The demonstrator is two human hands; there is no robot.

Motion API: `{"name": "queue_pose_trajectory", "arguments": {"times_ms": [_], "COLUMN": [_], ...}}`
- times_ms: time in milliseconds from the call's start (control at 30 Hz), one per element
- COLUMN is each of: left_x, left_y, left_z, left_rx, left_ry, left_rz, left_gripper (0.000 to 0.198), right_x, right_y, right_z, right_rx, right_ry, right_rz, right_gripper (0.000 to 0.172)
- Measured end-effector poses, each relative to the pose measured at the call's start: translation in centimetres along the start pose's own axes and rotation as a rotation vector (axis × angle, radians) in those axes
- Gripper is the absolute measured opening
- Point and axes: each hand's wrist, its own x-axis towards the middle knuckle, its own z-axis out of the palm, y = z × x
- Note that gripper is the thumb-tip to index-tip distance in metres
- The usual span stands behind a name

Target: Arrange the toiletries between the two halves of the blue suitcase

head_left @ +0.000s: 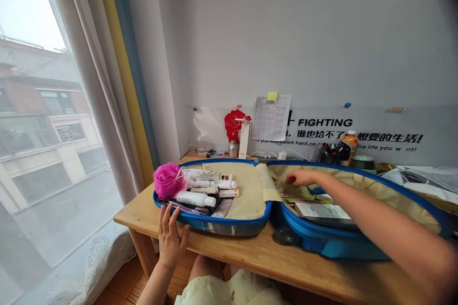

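Observation:
An open blue suitcase [229, 225] with beige lining lies on a wooden table [265, 257]. Its left half holds a pink bath pouf [167, 180] and several white tubes and bottles [200, 193]. My left hand [171, 238] rests open, fingers spread, against the front rim of the left half. My right hand [299, 178] reaches across into the right half, near the hinge, fingers curled downward; whether it holds anything is hidden. Flat packets and a box [320, 210] lie in the right half below my forearm.
Against the wall stand an orange bottle [349, 145], a small silver jar [233, 149], a white upright box [244, 139], chargers and a pinned sheet [271, 116]. Curtains and a large window [43, 128] are on the left. Papers lie at the far right.

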Motion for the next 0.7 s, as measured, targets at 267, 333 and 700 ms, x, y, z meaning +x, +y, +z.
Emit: {"name": "queue_pose_trajectory", "arguments": {"times_ms": [267,333,700], "left_x": [0.1,0.1,0.1], "left_y": [0.0,-0.1,0.0], "left_z": [-0.1,-0.1,-0.2], "left_rx": [0.006,0.006,0.006], "left_ry": [-0.002,-0.009,-0.002], "left_rz": [0.017,0.013,0.015], "left_gripper": [0.060,0.060,0.060], "right_x": [0.4,0.5,0.8], "right_y": [2.0,2.0,1.9], "right_z": [2.9,3.2,3.8], "right_rx": [-0.196,-0.238,-0.344], "right_ry": [-0.115,-0.133,-0.076], "right_rz": [0.162,0.192,0.205], "right_gripper": [0.028,0.028,0.035]}}
